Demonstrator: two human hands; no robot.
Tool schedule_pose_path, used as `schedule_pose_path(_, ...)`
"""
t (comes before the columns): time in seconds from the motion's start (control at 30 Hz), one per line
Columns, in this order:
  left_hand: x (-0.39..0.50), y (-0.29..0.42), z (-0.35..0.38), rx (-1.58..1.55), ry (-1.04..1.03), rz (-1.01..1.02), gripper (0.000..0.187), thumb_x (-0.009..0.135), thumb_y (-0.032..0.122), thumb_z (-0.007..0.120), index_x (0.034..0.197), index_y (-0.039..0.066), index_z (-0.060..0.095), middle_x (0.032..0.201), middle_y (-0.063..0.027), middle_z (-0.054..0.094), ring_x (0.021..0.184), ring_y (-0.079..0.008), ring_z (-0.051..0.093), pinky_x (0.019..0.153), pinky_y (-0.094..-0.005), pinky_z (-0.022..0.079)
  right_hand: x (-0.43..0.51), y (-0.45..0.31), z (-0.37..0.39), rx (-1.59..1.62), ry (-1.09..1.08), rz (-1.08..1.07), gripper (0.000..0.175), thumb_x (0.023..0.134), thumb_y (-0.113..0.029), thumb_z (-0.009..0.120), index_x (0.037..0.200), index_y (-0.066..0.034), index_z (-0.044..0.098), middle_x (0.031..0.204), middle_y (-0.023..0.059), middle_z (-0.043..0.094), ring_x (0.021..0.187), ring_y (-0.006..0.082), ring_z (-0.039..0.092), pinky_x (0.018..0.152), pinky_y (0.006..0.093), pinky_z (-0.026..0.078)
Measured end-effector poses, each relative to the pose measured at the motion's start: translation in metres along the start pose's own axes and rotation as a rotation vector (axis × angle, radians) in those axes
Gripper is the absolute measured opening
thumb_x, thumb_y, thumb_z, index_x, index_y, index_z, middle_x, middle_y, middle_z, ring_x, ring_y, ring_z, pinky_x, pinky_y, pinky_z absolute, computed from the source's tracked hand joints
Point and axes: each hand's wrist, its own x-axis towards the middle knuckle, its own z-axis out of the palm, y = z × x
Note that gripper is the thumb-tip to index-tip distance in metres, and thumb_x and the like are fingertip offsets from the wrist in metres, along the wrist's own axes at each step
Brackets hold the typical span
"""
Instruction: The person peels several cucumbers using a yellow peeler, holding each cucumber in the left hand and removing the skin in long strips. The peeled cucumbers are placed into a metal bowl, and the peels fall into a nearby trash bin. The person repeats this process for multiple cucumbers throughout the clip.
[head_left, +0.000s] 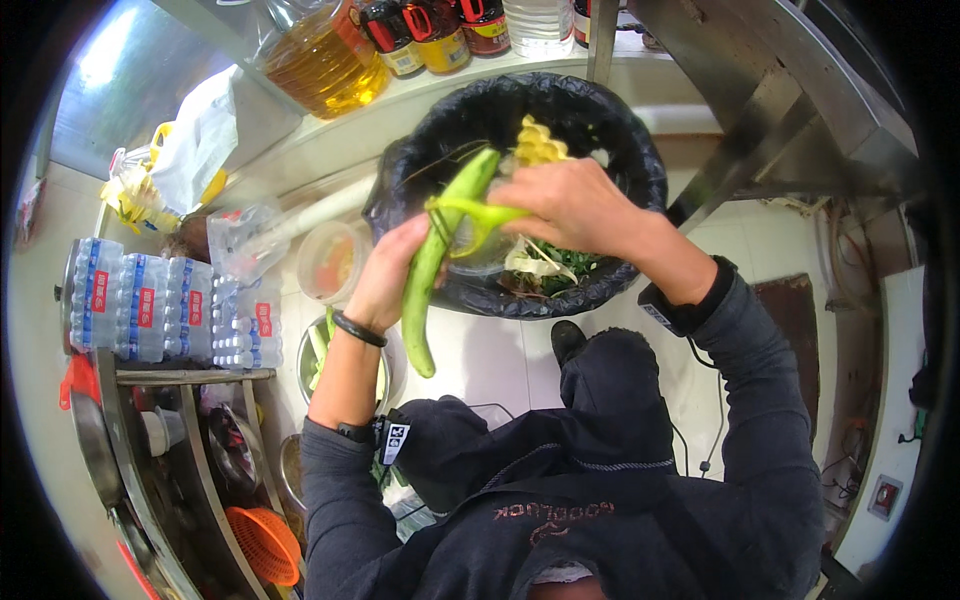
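Observation:
My left hand (390, 270) grips a long, curved green vegetable (426, 300), possibly a gourd or an eggplant, around its middle. It is held at a slant, one end up over a bin. A yellow-green peeler (480, 214) lies across its upper part, its handle in my right hand (562, 206). Dark strips of peel cling near the blade. Beneath both hands stands a round bin with a black plastic liner (649, 165). Inside the bin are leafy green scraps (574, 262), a pale husk or leaf and a yellow wavy piece (536, 142).
A steel bowl (302, 360) with green vegetables stands on the tiled floor, near a clear plastic tub (330, 262). Packs of bottled water (142, 307) top a rack at left, with an orange basket (262, 544) low down. An oil jug (326, 64) and bottles line the ledge.

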Motion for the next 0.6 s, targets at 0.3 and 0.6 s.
schedule_pose_path(0.3,-0.034,-0.001,-0.025,0.476,0.099,0.011,0.051,0.101,0.033,0.05,0.139,0.001,0.048,0.092,-0.0016,0.062,0.073,-0.0075,0.055,0.062,-0.0203,0.043,-0.03,0.06,-0.013,0.046,-0.212,0.426,0.031,0.085,-0.031,0.068,0.111,-0.0141,0.068,0.094,0.0141,0.069,0.089,0.0349,0.065,0.076,0.0436,0.05)
schedule_pose_path(0.6,-0.118,-0.093,-0.152,0.02,0.531,0.221,0.034,0.102,0.037,0.046,0.109,0.006,0.059,0.081,-0.0004,0.06,0.062,-0.0093,0.055,0.056,-0.0259,0.049,-0.04,0.026,0.028,0.298,-0.181,0.509,0.033,0.089,-0.019,0.067,0.115,0.0027,0.065,0.1,0.0129,0.07,0.09,0.0199,0.066,0.082,0.0313,0.049)
